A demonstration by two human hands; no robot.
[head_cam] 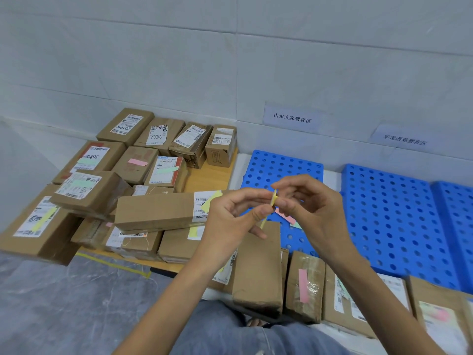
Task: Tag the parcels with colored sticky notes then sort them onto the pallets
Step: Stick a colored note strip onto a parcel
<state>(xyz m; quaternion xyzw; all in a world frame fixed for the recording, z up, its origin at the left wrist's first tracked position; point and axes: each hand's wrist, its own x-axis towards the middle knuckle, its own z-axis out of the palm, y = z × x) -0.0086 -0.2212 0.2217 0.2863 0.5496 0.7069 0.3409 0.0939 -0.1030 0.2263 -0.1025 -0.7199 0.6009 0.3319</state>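
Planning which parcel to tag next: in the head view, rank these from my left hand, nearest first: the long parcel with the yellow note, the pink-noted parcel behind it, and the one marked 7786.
From the left hand, pinching a yellow sticky note:
1. Long parcel, just left of it.
2. Pink-note parcel, farther back left.
3. 7786 parcel, in the back row.

Grey floor [76, 303], wooden board [206, 180] piled with parcels [153, 211], blue pallets [396, 213] alongside
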